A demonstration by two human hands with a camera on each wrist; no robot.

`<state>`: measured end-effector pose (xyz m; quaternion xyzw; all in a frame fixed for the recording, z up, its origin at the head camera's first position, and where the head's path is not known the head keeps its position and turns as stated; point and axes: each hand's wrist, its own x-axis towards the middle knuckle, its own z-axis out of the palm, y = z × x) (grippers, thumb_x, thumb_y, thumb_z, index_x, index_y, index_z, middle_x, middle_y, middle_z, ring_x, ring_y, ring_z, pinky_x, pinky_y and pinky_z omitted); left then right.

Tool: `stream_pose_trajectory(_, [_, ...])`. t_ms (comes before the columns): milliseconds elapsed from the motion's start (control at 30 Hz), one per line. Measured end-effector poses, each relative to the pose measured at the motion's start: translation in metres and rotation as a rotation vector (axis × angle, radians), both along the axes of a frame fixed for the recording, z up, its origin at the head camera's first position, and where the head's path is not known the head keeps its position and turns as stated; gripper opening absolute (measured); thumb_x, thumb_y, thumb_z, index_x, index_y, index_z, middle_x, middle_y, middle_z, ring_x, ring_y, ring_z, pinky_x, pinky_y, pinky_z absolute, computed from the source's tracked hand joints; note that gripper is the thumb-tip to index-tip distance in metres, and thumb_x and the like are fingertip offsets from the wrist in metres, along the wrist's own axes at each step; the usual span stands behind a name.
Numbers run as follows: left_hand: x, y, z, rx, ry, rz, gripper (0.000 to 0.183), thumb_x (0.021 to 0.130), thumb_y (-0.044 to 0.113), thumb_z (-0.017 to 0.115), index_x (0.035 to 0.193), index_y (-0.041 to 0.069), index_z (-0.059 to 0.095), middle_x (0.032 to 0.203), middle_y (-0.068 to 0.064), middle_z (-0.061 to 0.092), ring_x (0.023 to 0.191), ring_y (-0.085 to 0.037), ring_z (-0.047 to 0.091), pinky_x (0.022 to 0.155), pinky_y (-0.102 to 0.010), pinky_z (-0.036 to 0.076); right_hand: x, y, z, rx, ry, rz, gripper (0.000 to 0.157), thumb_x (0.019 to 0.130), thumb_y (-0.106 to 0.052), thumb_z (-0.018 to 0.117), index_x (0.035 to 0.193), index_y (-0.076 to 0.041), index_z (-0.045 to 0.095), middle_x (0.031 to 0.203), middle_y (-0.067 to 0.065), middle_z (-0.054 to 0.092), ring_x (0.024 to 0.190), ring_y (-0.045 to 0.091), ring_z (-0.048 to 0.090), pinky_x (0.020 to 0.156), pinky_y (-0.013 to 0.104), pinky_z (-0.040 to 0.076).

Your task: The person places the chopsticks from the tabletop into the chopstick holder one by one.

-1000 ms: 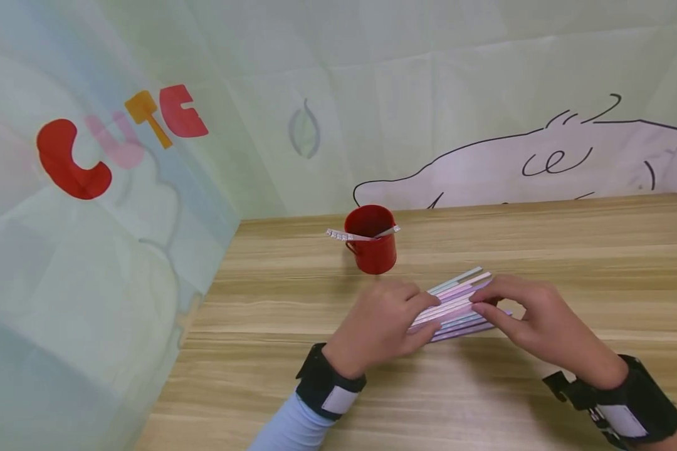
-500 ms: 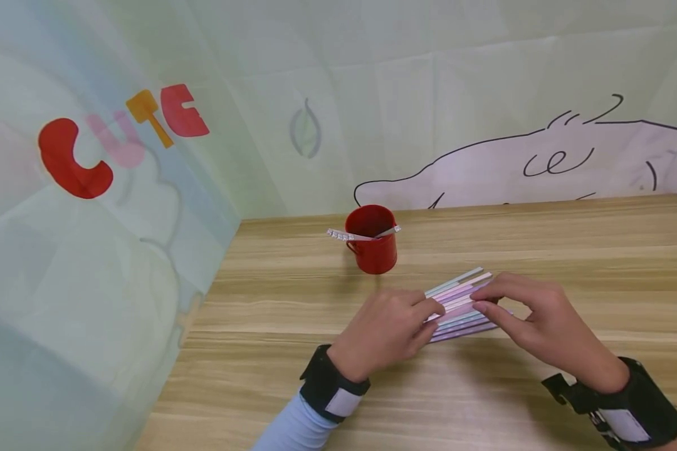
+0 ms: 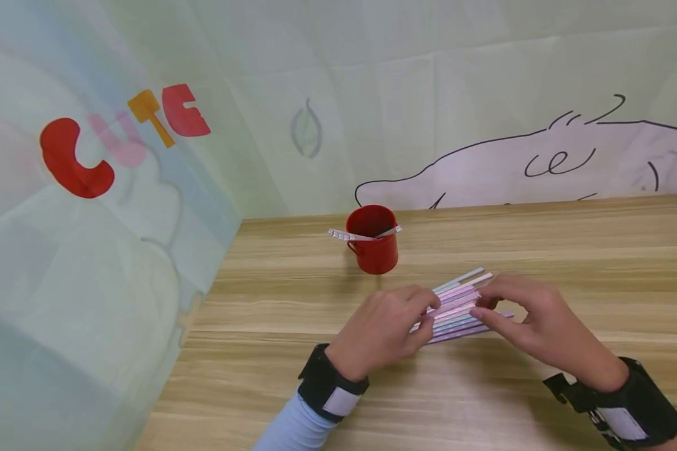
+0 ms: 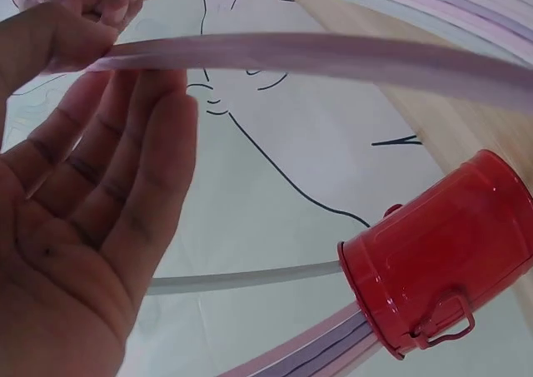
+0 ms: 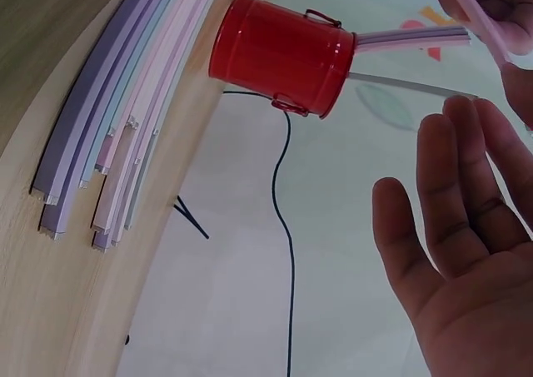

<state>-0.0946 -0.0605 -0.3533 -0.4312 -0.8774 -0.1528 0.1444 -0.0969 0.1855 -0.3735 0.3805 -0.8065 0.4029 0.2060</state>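
Note:
In the head view, several pastel straws (image 3: 465, 327) lie side by side on the wooden table. My left hand (image 3: 380, 329) is over their near left part and pinches one pink-purple straw (image 4: 333, 57) between thumb and fingers, as the left wrist view shows. At the far right end of that straw is my right hand (image 3: 533, 322), its thumb and index finger around the tip. The right wrist view shows its other fingers (image 5: 454, 186) extended. Beyond the hands stands a small red metal bucket (image 3: 377, 258) with side handles, with several straws (image 5: 412, 37) in it.
The bucket's straws (image 3: 350, 235) stick out past its rim on both sides. Behind the table (image 3: 541, 238) hangs a printed cloth backdrop (image 3: 485, 94), and another cloth wall (image 3: 90, 282) with coloured letters stands along the left.
One straw has come up a little from the pile, and its end now shows between my right fingers. My left fingers have shifted on the straws. The bucket has not moved.

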Motion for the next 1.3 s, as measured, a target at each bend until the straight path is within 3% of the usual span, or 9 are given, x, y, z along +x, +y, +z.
stream_pose_trajectory(300, [-0.002, -0.006, 0.010, 0.156, 0.090, 0.018, 0.021, 0.086, 0.020, 0.059, 0.104, 0.011, 0.061, 0.097, 0.000, 0.064, 0.081, -0.005, 0.054, 0.079, -0.016, 0.048, -0.001, 0.002, -0.006, 0.093, -0.076, -0.009, 0.033, 0.074, -0.009, 0.076, 0.099, -0.027, 0.065, 0.088, -0.016, 0.060, 0.077, 0.002, 0.054, 0.066, 0.014, 0.048])
stream_pose_trajectory(467, [-0.003, -0.012, 0.018, 0.293, 0.183, 0.030, 0.022, 0.084, 0.017, 0.063, 0.103, 0.009, 0.059, 0.094, -0.001, 0.062, 0.084, -0.005, 0.053, 0.080, -0.017, 0.048, -0.003, 0.003, -0.008, 0.122, -0.050, -0.020, 0.031, 0.074, -0.009, 0.076, 0.099, -0.024, 0.066, 0.088, -0.016, 0.060, 0.078, 0.000, 0.053, 0.065, 0.014, 0.048])
stream_pose_trajectory(767, [-0.006, -0.023, 0.030, 0.582, 0.382, 0.051, 0.024, 0.078, 0.009, 0.067, 0.099, 0.003, 0.057, 0.094, -0.010, 0.062, 0.084, -0.012, 0.058, 0.070, -0.027, 0.055, -0.006, 0.005, -0.013, 0.157, -0.015, -0.054, 0.029, 0.073, -0.011, 0.076, 0.098, -0.023, 0.067, 0.088, -0.017, 0.061, 0.078, -0.003, 0.053, 0.063, 0.013, 0.047])
stream_pose_trajectory(1067, [-0.006, -0.028, 0.033, 0.679, 0.489, 0.139, 0.023, 0.081, 0.011, 0.066, 0.098, 0.001, 0.056, 0.089, -0.010, 0.064, 0.076, -0.015, 0.060, 0.064, -0.032, 0.056, -0.009, 0.006, -0.019, 0.161, 0.017, -0.047, 0.029, 0.073, -0.012, 0.076, 0.098, -0.023, 0.067, 0.088, -0.017, 0.061, 0.078, -0.003, 0.053, 0.062, 0.015, 0.048])
stream_pose_trajectory(1300, [-0.010, -0.029, 0.034, 0.732, 0.535, 0.151, 0.023, 0.082, 0.011, 0.067, 0.099, -0.001, 0.058, 0.093, -0.011, 0.067, 0.088, -0.015, 0.062, 0.065, -0.035, 0.057, -0.009, 0.006, -0.019, 0.184, 0.013, -0.056, 0.026, 0.074, -0.014, 0.075, 0.096, -0.024, 0.066, 0.087, -0.016, 0.061, 0.077, -0.003, 0.052, 0.059, 0.016, 0.049])
